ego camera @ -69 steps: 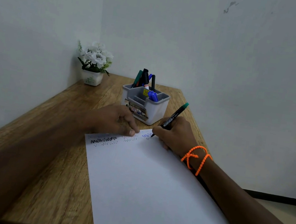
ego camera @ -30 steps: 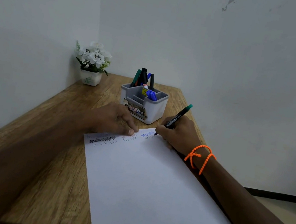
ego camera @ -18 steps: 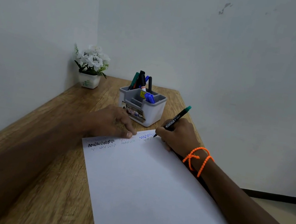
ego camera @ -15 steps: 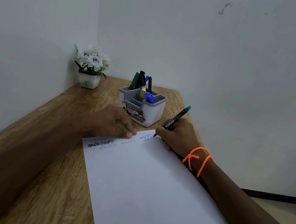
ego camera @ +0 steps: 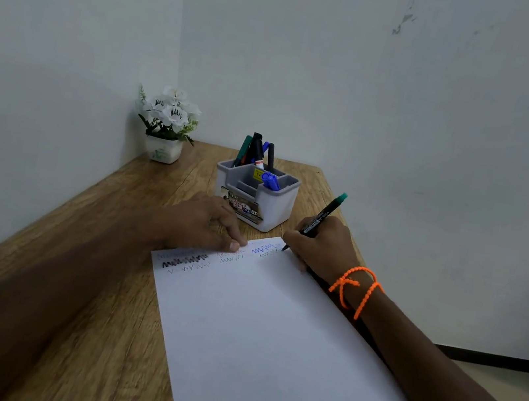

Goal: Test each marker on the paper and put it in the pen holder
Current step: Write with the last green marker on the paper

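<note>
One marker (ego camera: 320,216) is gripped in the right hand (ego camera: 322,244), tip on the paper (ego camera: 270,333) at its far edge. The left hand (ego camera: 205,225) lies flat, fingers pressing that edge. The pen holder (ego camera: 269,208), near the table's (ego camera: 90,328) far end, contains about five markers, partly overlapping.

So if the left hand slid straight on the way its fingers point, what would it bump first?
Probably the right hand gripping the marker; the left hand lies flat on the paper, fingers pointing that way.
</note>
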